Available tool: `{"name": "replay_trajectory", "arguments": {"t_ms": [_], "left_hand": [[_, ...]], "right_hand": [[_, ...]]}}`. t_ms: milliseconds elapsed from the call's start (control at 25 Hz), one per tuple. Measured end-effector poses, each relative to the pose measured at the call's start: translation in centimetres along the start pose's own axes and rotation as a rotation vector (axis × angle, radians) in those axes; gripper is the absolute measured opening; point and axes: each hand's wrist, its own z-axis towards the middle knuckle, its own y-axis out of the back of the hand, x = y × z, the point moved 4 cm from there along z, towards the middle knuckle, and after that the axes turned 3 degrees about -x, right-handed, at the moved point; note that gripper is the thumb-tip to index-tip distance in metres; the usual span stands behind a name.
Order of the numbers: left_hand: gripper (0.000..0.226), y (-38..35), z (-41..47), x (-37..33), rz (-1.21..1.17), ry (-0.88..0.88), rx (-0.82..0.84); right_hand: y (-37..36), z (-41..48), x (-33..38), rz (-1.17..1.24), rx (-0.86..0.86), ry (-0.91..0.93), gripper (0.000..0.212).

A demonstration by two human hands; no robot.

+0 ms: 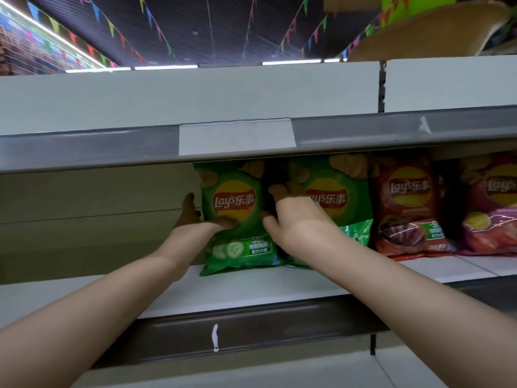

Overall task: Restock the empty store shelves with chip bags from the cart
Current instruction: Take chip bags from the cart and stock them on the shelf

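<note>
Green chip bag (233, 208) stands on the shelf (251, 287); left hand (195, 219) grips its left edge, right hand (291, 217) its right edge.

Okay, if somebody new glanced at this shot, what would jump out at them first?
Two bare arms reach into the middle shelf, where the left hand and right hand grip the sides of an upright green chip bag. To its right stand a second green bag, a red bag and a purple bag. Colourful bunting hangs under the dark ceiling above.
</note>
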Motion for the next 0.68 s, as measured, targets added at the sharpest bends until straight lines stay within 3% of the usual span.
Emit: {"name": "replay_trajectory", "arguments": {"t_ms": [80, 160, 200, 280, 360, 520, 680], "left_hand": [[0.103, -0.2, -0.9, -0.6, 0.125, -0.067, -0.070], [0.088, -1.0, -1.5, -0.8, 0.330, -0.092, -0.053], [0.075, -1.4, -1.9, -0.8, 0.435, -0.068, -0.024], [0.078, -2.4, -2.4, -0.5, 0.567, -0.020, 0.005], [0.093, -3.1, -2.6, -0.5, 0.666, -0.015, -0.002], [0.072, -4.1, -2.3, -0.6, 0.799, 0.029, -0.027], [0.064, -4.6, -2.1, -0.7, 0.879, 0.054, -0.047]], "right_hand": [[0.5, -1.1, -1.0, -0.047, -0.109, 0.068, 0.037], [0.7, -2.4, -2.2, -0.186, -0.294, 0.146, 0.027], [0.4, -2.9, -3.3, -0.248, -0.371, 0.137, 0.031], [0.3, -3.7, -5.3, -0.342, -0.408, 0.075, 0.050], [-0.6, -3.8, -6.8, -0.368, -0.210, 0.018, 0.070], [-2.0, -2.5, -8.7, -0.159, 0.206, -0.039, 0.069], [-1.3, -1.8, -9.5, -0.006, 0.272, 0.005, 0.060]]}}
